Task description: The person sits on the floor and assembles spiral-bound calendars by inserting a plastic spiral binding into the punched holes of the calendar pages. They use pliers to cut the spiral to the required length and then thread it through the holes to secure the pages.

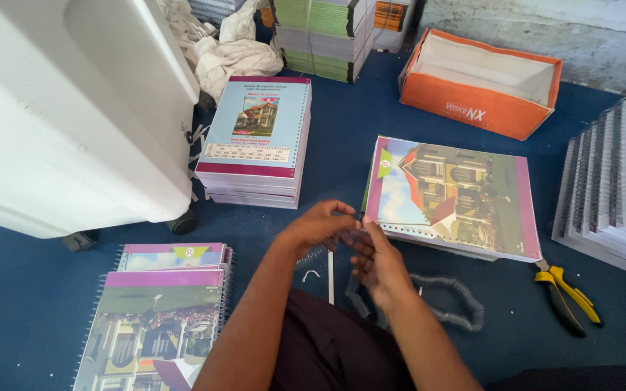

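Note:
My left hand (pixel 318 224) and my right hand (pixel 375 262) meet just above the blue floor, pinching a thin wire spiral (pixel 349 236) between their fingertips. Right beyond them lies an unbound notebook (pixel 458 195) with a colourful building picture on its cover and a punched edge facing me. A long grey spiral coil (pixel 449 300) curls on the floor under and to the right of my right hand. Short wire offcuts (pixel 311 275) lie below my left hand.
Yellow-handled pliers (pixel 568 295) lie at the right. Stacks of notebooks sit at upper left (pixel 256 137), lower left (pixel 157 311) and far right (pixel 614 185). An open orange box (pixel 481 81) stands at the back. A white machine on wheels (pixel 74 108) fills the left.

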